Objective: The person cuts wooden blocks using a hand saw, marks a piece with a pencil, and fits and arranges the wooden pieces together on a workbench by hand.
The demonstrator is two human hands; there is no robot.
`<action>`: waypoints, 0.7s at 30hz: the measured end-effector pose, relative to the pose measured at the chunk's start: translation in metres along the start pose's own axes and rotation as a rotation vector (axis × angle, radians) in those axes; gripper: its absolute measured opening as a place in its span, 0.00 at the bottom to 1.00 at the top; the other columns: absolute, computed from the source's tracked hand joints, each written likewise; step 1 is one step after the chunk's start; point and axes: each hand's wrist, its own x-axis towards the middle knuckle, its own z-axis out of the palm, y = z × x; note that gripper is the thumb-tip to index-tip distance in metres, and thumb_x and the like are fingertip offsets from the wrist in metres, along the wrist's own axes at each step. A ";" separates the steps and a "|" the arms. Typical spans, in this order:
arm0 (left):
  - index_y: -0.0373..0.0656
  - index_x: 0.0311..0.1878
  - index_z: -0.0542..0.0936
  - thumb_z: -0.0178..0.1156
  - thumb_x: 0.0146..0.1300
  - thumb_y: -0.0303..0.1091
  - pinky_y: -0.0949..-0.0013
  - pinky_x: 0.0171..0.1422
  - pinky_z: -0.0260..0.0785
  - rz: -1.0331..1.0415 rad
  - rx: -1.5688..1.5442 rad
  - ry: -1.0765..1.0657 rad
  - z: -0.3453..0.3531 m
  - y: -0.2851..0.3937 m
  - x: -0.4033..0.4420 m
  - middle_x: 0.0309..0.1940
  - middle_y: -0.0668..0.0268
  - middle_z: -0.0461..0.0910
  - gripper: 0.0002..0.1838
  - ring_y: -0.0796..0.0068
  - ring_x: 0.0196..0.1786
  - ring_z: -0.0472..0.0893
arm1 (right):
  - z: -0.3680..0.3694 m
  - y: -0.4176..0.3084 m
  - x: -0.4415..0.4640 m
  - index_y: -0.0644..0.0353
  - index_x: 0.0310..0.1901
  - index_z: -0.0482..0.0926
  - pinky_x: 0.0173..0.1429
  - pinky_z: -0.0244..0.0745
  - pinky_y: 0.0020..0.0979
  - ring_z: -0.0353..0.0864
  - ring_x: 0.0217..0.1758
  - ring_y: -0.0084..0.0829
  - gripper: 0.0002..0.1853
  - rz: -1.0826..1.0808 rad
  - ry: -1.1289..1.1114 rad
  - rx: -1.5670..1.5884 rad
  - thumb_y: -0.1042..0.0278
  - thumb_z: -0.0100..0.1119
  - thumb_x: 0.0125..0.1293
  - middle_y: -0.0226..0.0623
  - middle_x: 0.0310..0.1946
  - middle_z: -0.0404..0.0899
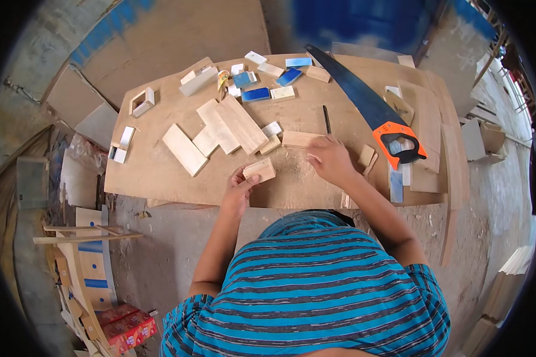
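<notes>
Between the thumb and fingers of my left hand is a small pale wood block, held just above the table near its front edge. My right hand is over the right end of a short wood strip, fingers bent and thumb apart. Whether it touches the strip cannot be made out. Sawdust lies between my hands. Beyond the strip is a slim black pen or pencil. Several pale boards lie left of the strip, some stacked. To the right rests a handsaw with an orange and black handle.
The wooden table has several blue and white offcuts at the back. Small joined wood pieces sit at its left side. Long boards line the right edge. A wooden frame and a red box stand lower left.
</notes>
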 end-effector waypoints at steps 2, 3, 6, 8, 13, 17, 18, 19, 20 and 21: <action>0.34 0.59 0.71 0.65 0.61 0.31 0.69 0.55 0.74 -0.039 -0.077 -0.021 -0.006 -0.002 0.000 0.49 0.59 0.80 0.24 0.69 0.49 0.81 | 0.013 -0.015 0.023 0.53 0.44 0.82 0.53 0.71 0.41 0.75 0.52 0.38 0.16 -0.078 0.049 -0.089 0.63 0.68 0.52 0.33 0.45 0.78; 0.35 0.59 0.71 0.63 0.62 0.32 0.67 0.54 0.75 -0.067 -0.129 -0.036 -0.007 -0.003 -0.001 0.49 0.59 0.80 0.23 0.67 0.49 0.81 | 0.019 -0.019 0.031 0.52 0.47 0.81 0.55 0.70 0.42 0.73 0.55 0.38 0.19 -0.054 -0.008 -0.100 0.63 0.68 0.52 0.33 0.49 0.77; 0.36 0.60 0.70 0.59 0.66 0.35 0.64 0.53 0.76 -0.086 -0.191 -0.023 -0.008 -0.001 -0.007 0.49 0.58 0.80 0.22 0.64 0.48 0.81 | 0.034 -0.030 0.046 0.51 0.53 0.78 0.61 0.66 0.45 0.69 0.61 0.38 0.24 -0.025 -0.123 -0.122 0.64 0.68 0.52 0.31 0.55 0.74; 0.35 0.59 0.70 0.57 0.67 0.35 0.64 0.52 0.76 -0.072 -0.197 -0.003 -0.008 -0.004 -0.012 0.48 0.57 0.80 0.21 0.64 0.47 0.81 | 0.035 -0.034 0.041 0.51 0.53 0.78 0.63 0.65 0.45 0.69 0.61 0.37 0.24 -0.046 -0.134 -0.131 0.64 0.68 0.51 0.31 0.55 0.74; 0.34 0.57 0.71 0.55 0.69 0.36 0.65 0.50 0.76 -0.042 -0.265 0.098 -0.034 0.003 -0.025 0.47 0.57 0.80 0.19 0.66 0.45 0.82 | -0.010 -0.017 -0.003 0.53 0.50 0.81 0.62 0.68 0.43 0.73 0.59 0.39 0.20 -0.037 -0.097 -0.002 0.67 0.66 0.52 0.34 0.53 0.77; 0.35 0.55 0.72 0.52 0.71 0.38 0.64 0.51 0.75 -0.074 -0.368 0.136 -0.053 0.016 -0.028 0.46 0.57 0.80 0.17 0.65 0.43 0.81 | -0.066 0.046 -0.034 0.57 0.48 0.82 0.58 0.73 0.41 0.78 0.54 0.44 0.19 0.281 -0.079 -0.108 0.70 0.64 0.51 0.40 0.50 0.80; 0.35 0.54 0.72 0.51 0.71 0.38 0.64 0.51 0.75 -0.083 -0.378 0.120 -0.056 0.020 -0.026 0.45 0.57 0.80 0.17 0.65 0.44 0.81 | -0.078 0.050 -0.036 0.56 0.49 0.82 0.57 0.74 0.42 0.78 0.53 0.44 0.20 0.305 -0.098 -0.126 0.70 0.64 0.51 0.40 0.51 0.80; 0.36 0.54 0.72 0.51 0.71 0.38 0.64 0.51 0.75 -0.089 -0.388 0.103 -0.056 0.022 -0.023 0.45 0.57 0.80 0.16 0.65 0.44 0.81 | -0.082 0.049 -0.038 0.56 0.49 0.82 0.57 0.74 0.42 0.79 0.53 0.44 0.21 0.314 -0.161 -0.152 0.69 0.65 0.50 0.41 0.51 0.80; 0.36 0.54 0.73 0.50 0.71 0.38 0.63 0.52 0.74 -0.089 -0.392 0.077 -0.056 0.023 -0.019 0.45 0.57 0.80 0.16 0.65 0.44 0.81 | -0.084 0.045 -0.044 0.57 0.49 0.82 0.56 0.75 0.42 0.79 0.53 0.44 0.21 0.321 -0.224 -0.179 0.68 0.67 0.50 0.41 0.51 0.80; 0.36 0.54 0.73 0.50 0.72 0.37 0.63 0.52 0.74 -0.085 -0.395 0.053 -0.055 0.024 -0.014 0.46 0.56 0.80 0.16 0.65 0.45 0.81 | -0.084 0.038 -0.049 0.57 0.50 0.81 0.56 0.75 0.41 0.79 0.53 0.44 0.22 0.323 -0.287 -0.205 0.66 0.68 0.49 0.42 0.52 0.80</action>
